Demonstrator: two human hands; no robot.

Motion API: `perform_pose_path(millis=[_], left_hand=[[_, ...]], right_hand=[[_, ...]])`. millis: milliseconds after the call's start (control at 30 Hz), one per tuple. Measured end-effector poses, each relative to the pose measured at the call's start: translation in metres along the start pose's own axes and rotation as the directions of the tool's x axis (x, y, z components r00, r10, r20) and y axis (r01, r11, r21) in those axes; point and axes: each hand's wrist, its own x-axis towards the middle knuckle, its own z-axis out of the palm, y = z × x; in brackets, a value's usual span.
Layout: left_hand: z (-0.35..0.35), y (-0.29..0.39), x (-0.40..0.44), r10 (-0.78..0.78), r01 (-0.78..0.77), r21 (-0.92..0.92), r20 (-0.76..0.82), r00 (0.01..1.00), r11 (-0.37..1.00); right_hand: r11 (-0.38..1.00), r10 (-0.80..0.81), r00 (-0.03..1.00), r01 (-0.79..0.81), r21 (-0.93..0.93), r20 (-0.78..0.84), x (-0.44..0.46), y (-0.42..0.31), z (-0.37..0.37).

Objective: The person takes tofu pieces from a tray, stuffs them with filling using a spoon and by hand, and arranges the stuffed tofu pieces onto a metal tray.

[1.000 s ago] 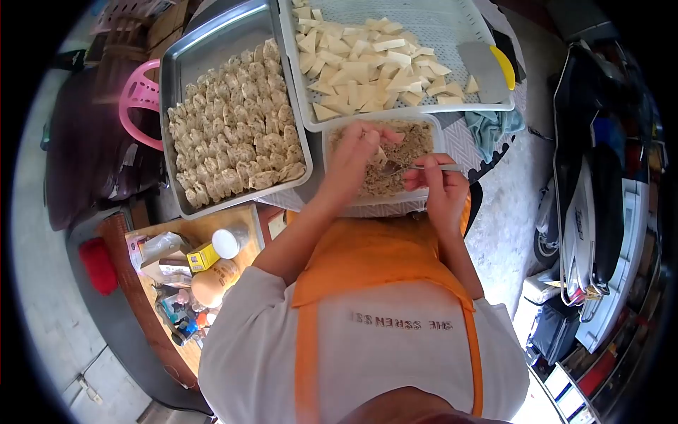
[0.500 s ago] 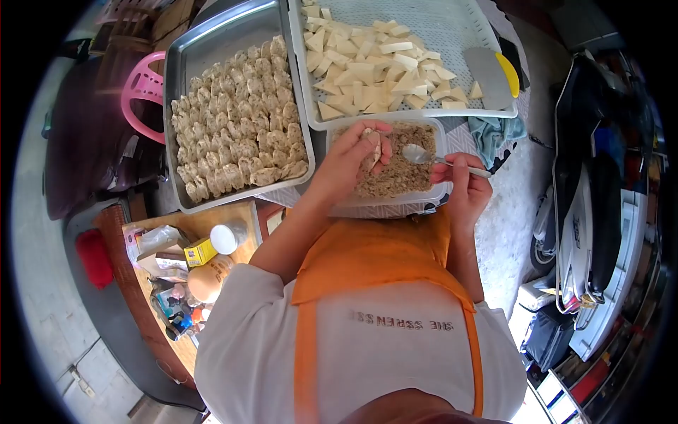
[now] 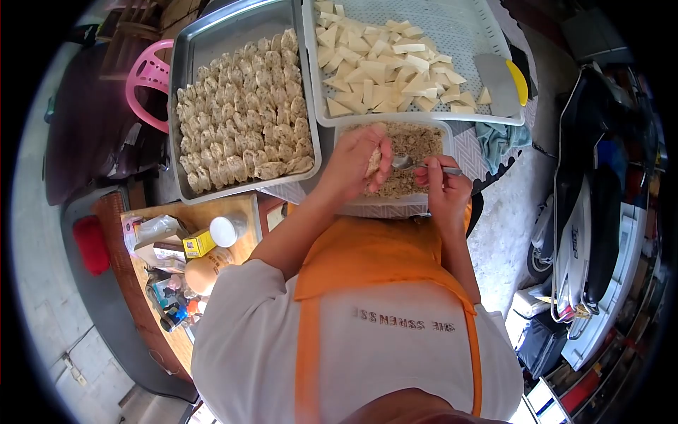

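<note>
My left hand [image 3: 357, 161] is curled around a tofu piece [image 3: 373, 164] smeared with filling, mostly covered by the fingers. In my right hand [image 3: 449, 189], thumb and fingers pinch the handle of a metal spoon [image 3: 402, 162], whose bowl is right beside the tofu piece. Both hands are over a plastic tub [image 3: 448, 134] of brownish minced filling [image 3: 417, 133]. Behind it, pale tofu triangles [image 3: 381, 71] are heaped in a white perforated tray [image 3: 452, 21]. To the left, a metal tray [image 3: 198, 46] holds tight rows of filling-coated pieces [image 3: 244, 113].
A scraper with a yellow handle [image 3: 518, 83] lies at the white tray's right end. Near it hangs a bluish cloth [image 3: 500, 141]. A pink round-handled item [image 3: 148, 83] touches the metal tray. Boxes and a jar [image 3: 226, 231] crowd a wooden table at left. A scooter [image 3: 583, 233] stands right.
My right hand has brought the spoon leftward from over the filling to the piece in my left hand. The left hand has turned slightly, and the whole view has shifted a little.
</note>
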Motion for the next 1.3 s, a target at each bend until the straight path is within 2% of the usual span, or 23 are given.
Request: perform_pose_path(millis=[67, 167, 267, 367, 467, 500, 533, 567, 600, 633, 667, 733, 800, 867, 967, 1067, 1167, 1267, 1300], left_hand=[[-0.014, -0.005, 0.003, 0.015, 0.001, -0.104, 0.145, 0.989, 0.995], [-0.009, -0.01, 0.003, 0.07, -0.071, 0.072, 0.012, 0.997, 0.995], [0.016, 0.008, 0.0, 0.036, -0.045, -0.068, -0.13, 0.991, 0.997], [0.004, 0.013, -0.002, -0.022, 0.022, -0.037, 0.001, 1.0, 0.999], [-0.033, -0.006, 0.002, 0.15, -0.145, -0.039, 0.162, 0.975, 0.989], [-0.038, 0.004, 0.002, 0.166, -0.139, -0.124, 0.244, 0.956, 0.982], [-0.054, 0.016, 0.002, 0.222, -0.238, 0.129, 0.124, 0.967, 0.963], [-0.076, 0.028, 0.01, 0.298, -0.284, 0.379, 0.022, 0.954, 0.881], [-0.08, 0.051, 0.011, 0.417, -0.314, 0.532, -0.083, 0.905, 0.786], [-0.085, 0.074, 0.013, 0.525, -0.28, 0.677, -0.185, 0.831, 0.681], [-0.081, 0.108, 0.008, 0.65, -0.263, 0.745, -0.287, 0.703, 0.613], [-0.136, 0.152, 0.027, 0.645, -0.342, 0.619, -0.366, 0.671, 0.707], [-0.205, 0.189, 0.049, 0.813, -0.265, 0.832, -0.322, 0.486, 0.488], [-0.313, 0.23, 0.074, 0.834, -0.273, 0.879, -0.212, 0.51, 0.39], [-0.361, 0.259, 0.074, 0.773, 0.028, 0.92, -0.344, 0.534, 0.391], [-0.386, 0.263, 0.066, 0.683, 0.255, 0.934, -0.358, 0.636, 0.251], [-0.375, 0.257, 0.054, 0.663, 0.314, 0.947, -0.281, 0.694, 0.073], [-0.377, 0.265, 0.048, 0.643, 0.368, 0.914, -0.181, 0.745, -0.17], [-0.382, 0.268, 0.045, 0.626, 0.35, 0.912, -0.147, 0.766, -0.213]], right_hand=[[1.0, 0.001, 1.0, -0.001, -0.014, 0.002, 0.0, 0.0, 0.002], [0.999, -0.007, 1.0, 0.007, -0.038, 0.006, -0.001, -0.001, 0.002], [0.999, -0.001, 1.0, 0.001, -0.051, 0.007, -0.001, -0.001, 0.002], [0.994, 0.006, 1.0, -0.006, -0.109, -0.002, -0.003, 0.002, 0.001], [0.972, -0.056, 0.998, 0.062, -0.225, 0.031, -0.002, 0.005, 0.0], [0.982, -0.049, 0.998, 0.053, -0.181, 0.027, -0.003, 0.009, 0.001], [0.996, -0.022, 1.0, 0.022, -0.09, -0.002, -0.004, 0.011, 0.004], [0.99, -0.047, 0.999, 0.05, -0.131, 0.023, -0.003, 0.008, 0.004], [0.981, -0.069, 0.997, 0.076, -0.181, 0.043, -0.003, 0.004, 0.003], [0.978, -0.081, 0.995, 0.09, -0.189, 0.054, -0.003, 0.004, 0.003], [0.974, -0.092, 0.994, 0.102, -0.2, 0.059, -0.003, 0.003, 0.003], [0.968, -0.103, 0.993, 0.114, -0.225, 0.058, -0.003, 0.003, 0.002], [0.963, -0.107, 0.993, 0.117, -0.243, 0.051, -0.003, 0.004, 0.003], [0.959, -0.126, 0.991, 0.133, -0.251, 0.042, -0.003, 0.004, 0.005], [0.95, -0.136, 0.99, 0.14, -0.28, 0.033, -0.002, 0.002, 0.008], [0.949, -0.135, 0.991, 0.135, -0.286, 0.02, -0.001, 0.001, 0.01], [0.949, -0.139, 0.99, 0.137, -0.285, 0.014, 0.0, 0.005, 0.011], [0.946, -0.127, 0.992, 0.128, -0.298, 0.024, -0.001, 0.007, 0.01], [0.945, -0.123, 0.992, 0.126, -0.303, 0.029, -0.001, 0.006, 0.01]])
